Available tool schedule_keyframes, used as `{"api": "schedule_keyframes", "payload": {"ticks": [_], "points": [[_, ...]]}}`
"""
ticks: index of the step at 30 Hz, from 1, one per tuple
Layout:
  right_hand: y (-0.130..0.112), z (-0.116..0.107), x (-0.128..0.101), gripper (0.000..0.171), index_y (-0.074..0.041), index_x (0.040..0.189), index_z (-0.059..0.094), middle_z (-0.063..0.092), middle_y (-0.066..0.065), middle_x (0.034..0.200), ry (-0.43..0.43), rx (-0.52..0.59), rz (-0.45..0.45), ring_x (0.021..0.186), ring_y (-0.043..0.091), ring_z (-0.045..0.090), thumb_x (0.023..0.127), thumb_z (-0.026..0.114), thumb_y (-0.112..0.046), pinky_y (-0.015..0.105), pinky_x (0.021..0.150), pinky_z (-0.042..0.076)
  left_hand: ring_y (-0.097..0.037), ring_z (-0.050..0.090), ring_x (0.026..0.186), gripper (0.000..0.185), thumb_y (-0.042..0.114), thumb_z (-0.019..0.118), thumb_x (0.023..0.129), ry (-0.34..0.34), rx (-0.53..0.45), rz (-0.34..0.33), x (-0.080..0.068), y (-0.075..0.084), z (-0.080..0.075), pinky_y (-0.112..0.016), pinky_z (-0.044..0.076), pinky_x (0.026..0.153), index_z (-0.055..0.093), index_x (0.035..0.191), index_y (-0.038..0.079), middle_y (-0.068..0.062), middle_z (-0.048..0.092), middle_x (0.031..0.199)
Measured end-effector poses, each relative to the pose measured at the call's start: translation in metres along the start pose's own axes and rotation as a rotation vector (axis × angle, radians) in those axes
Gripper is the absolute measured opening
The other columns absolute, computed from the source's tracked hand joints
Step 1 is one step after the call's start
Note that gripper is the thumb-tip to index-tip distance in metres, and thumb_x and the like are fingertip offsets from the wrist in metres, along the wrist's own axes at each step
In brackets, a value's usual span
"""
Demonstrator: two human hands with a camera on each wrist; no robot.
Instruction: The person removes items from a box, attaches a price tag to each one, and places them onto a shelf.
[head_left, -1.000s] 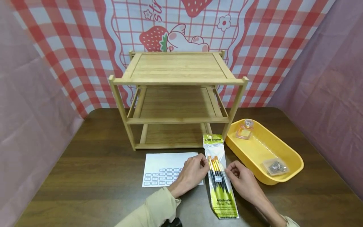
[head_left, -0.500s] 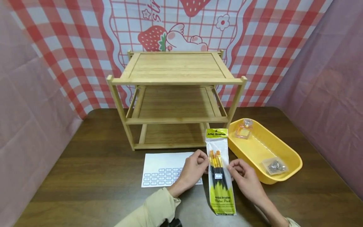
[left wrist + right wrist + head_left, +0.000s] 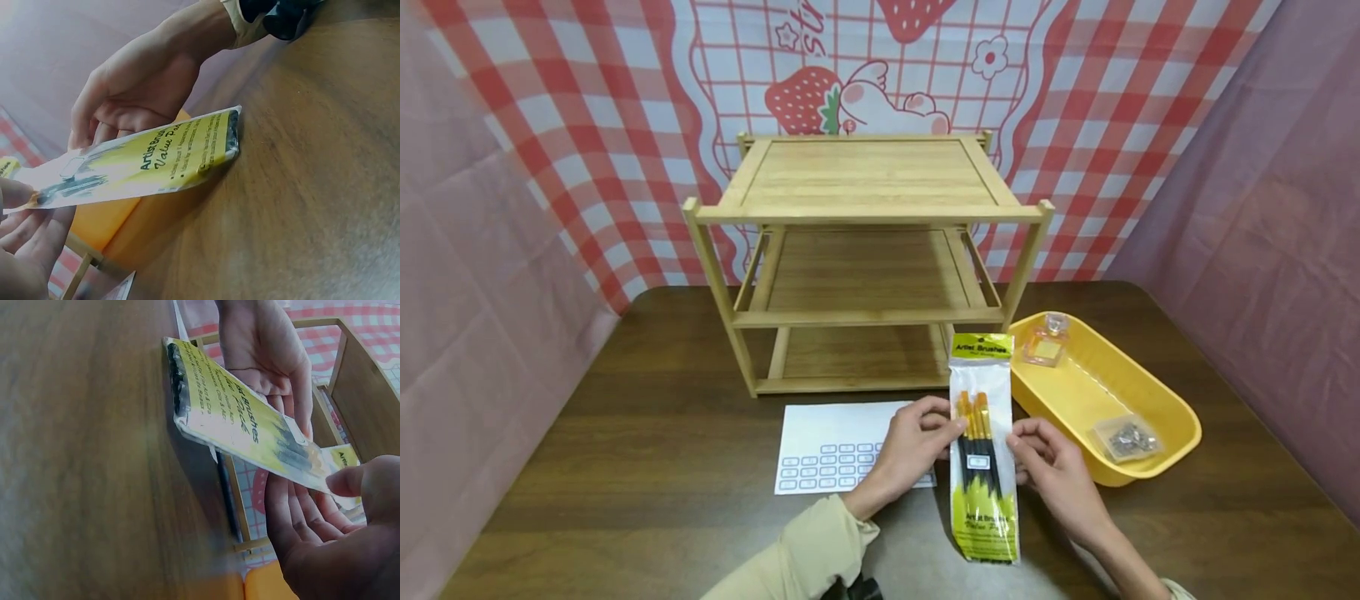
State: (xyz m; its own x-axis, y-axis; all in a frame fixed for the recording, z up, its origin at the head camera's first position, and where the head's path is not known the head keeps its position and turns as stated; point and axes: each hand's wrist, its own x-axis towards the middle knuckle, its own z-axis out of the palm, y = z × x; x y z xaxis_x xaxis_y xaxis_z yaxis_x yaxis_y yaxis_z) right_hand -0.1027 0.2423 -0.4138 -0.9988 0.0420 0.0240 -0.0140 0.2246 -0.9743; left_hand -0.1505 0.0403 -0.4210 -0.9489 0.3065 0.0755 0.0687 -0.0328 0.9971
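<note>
A clear plastic pack of artist brushes (image 3: 983, 500), with green printed ends and a small label in its middle, is raised off the table between both hands. My left hand (image 3: 917, 437) pinches its left edge, thumb on the front and fingers behind. My right hand (image 3: 1056, 475) pinches the right edge the same way. In the left wrist view the pack (image 3: 181, 150) tilts, its lower end close over the tabletop. The right wrist view shows fingers (image 3: 300, 519) spread beneath the pack. Under the left hand lies a white label sheet (image 3: 820, 425), partly covered by it.
A three-tier wooden rack (image 3: 868, 317) stands behind the hands. To the right, a yellow tray (image 3: 1180, 425) holds a pink perfume bottle (image 3: 1045, 342) and a small bag of metal pieces (image 3: 1127, 439). A checked cloth (image 3: 587, 125) hangs at the back.
The brush pack has risen off the table and now stands more upright, its top slightly further right. The left thumb has come onto its front; both hands have lifted with it.
</note>
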Motion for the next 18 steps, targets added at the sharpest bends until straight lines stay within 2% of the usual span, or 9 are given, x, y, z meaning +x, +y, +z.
{"api": "schedule_keyframes", "payload": {"ticks": [3, 6, 11, 14, 18], "points": [[0.0, -0.002, -0.002, 0.022, 0.012, 0.119, 0.054, 0.069, 0.015, 0.098, -0.043, 0.048, 0.015, 0.083, 0.017, 0.068, 0.104, 0.059, -0.003, 0.033, 0.069, 0.062, -0.025, 0.075, 0.086, 0.027, 0.014, 0.071, 0.099, 0.0, 0.005, 0.038, 0.001, 0.002, -0.001, -0.03, 0.061, 0.07, 0.066, 0.117, -0.006, -0.016, 0.075, 0.092], [0.001, -0.005, -0.004, 0.027, 0.014, 0.123, 0.053, 0.07, 0.019, 0.104, -0.138, 0.054, -0.013, 0.086, 0.019, 0.069, 0.103, 0.06, -0.003, 0.035, 0.069, 0.061, -0.027, 0.075, 0.088, 0.027, 0.014, 0.07, 0.099, 0.004, 0.012, 0.076, 0.002, 0.004, -0.002, -0.029, 0.061, 0.072, 0.066, 0.117, -0.005, -0.016, 0.075, 0.092], [0.003, -0.008, -0.007, 0.034, 0.015, 0.128, 0.05, 0.067, 0.031, 0.113, -0.308, 0.032, -0.087, 0.092, 0.021, 0.072, 0.101, 0.062, -0.003, 0.035, 0.076, 0.061, -0.029, 0.075, 0.095, 0.026, 0.014, 0.069, 0.1, -0.001, 0.019, 0.12, 0.004, 0.008, -0.005, -0.031, 0.059, 0.086, 0.066, 0.118, -0.004, -0.017, 0.075, 0.096], [0.002, -0.007, -0.008, 0.041, 0.015, 0.133, 0.047, 0.065, 0.034, 0.118, -0.339, 0.031, -0.102, 0.099, 0.021, 0.072, 0.099, 0.065, -0.003, 0.035, 0.083, 0.061, -0.031, 0.074, 0.098, 0.027, 0.013, 0.069, 0.1, -0.005, 0.01, 0.127, 0.004, 0.01, -0.005, -0.033, 0.058, 0.091, 0.065, 0.119, -0.005, -0.018, 0.075, 0.099], [0.002, -0.003, -0.009, 0.045, 0.014, 0.134, 0.046, 0.065, 0.034, 0.118, -0.321, 0.013, -0.122, 0.101, 0.018, 0.071, 0.097, 0.067, -0.001, 0.033, 0.087, 0.059, -0.033, 0.074, 0.098, 0.026, 0.012, 0.068, 0.1, -0.005, -0.009, 0.136, 0.003, 0.012, -0.005, -0.033, 0.058, 0.091, 0.065, 0.119, -0.005, -0.02, 0.075, 0.099]]}}
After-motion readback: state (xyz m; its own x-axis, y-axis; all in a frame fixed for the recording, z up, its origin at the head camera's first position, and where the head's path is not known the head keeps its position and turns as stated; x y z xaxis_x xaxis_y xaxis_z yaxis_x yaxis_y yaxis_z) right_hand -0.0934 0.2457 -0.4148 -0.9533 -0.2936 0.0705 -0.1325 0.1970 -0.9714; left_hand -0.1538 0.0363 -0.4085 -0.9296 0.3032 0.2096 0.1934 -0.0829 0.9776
